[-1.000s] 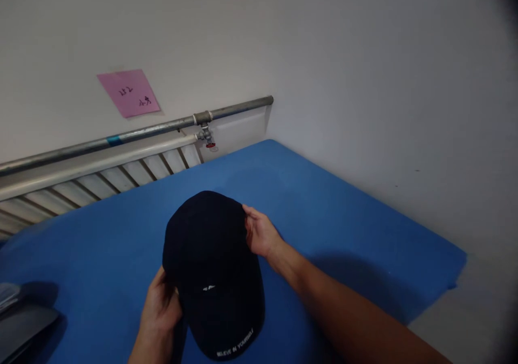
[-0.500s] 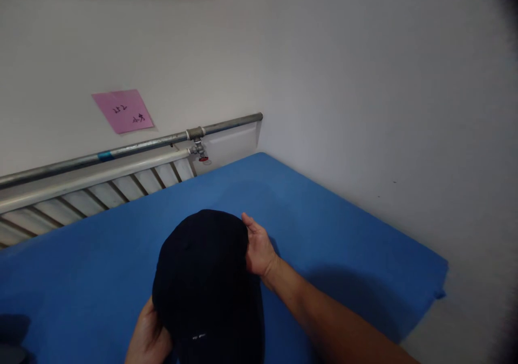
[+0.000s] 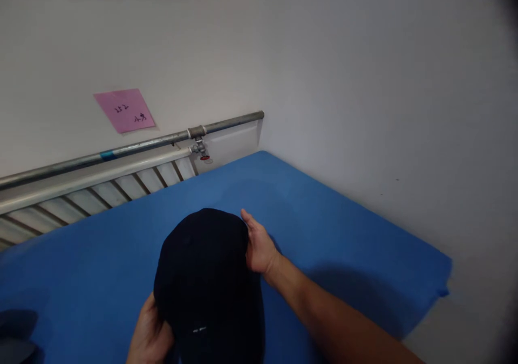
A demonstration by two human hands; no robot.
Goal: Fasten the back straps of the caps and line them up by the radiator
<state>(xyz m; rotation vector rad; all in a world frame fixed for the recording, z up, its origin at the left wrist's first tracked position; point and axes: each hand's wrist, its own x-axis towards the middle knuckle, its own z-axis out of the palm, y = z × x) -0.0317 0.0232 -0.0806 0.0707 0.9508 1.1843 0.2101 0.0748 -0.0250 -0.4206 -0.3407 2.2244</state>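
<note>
A black baseball cap [image 3: 208,277] with a small white mark on its crown is held over a blue mat [image 3: 324,229]. My right hand [image 3: 259,248] grips the cap's far right side, thumb lying along the crown. My left hand [image 3: 149,340] grips the near left side at the bottom of the view, fingers curled under the fabric. The cap's brim end is cut off by the lower edge.
The blue mat fills a corner between two white walls. A metal pipe [image 3: 133,148] with a valve [image 3: 200,147] runs along the back wall above a slatted white rail [image 3: 93,189]. A pink note [image 3: 124,110] is stuck to the wall. A dark object [image 3: 14,348] lies at the lower left.
The view tilted upward over the second, so cap and hands sit lower in frame and the brim's white lettering has left the view. Both hands keep their grip.
</note>
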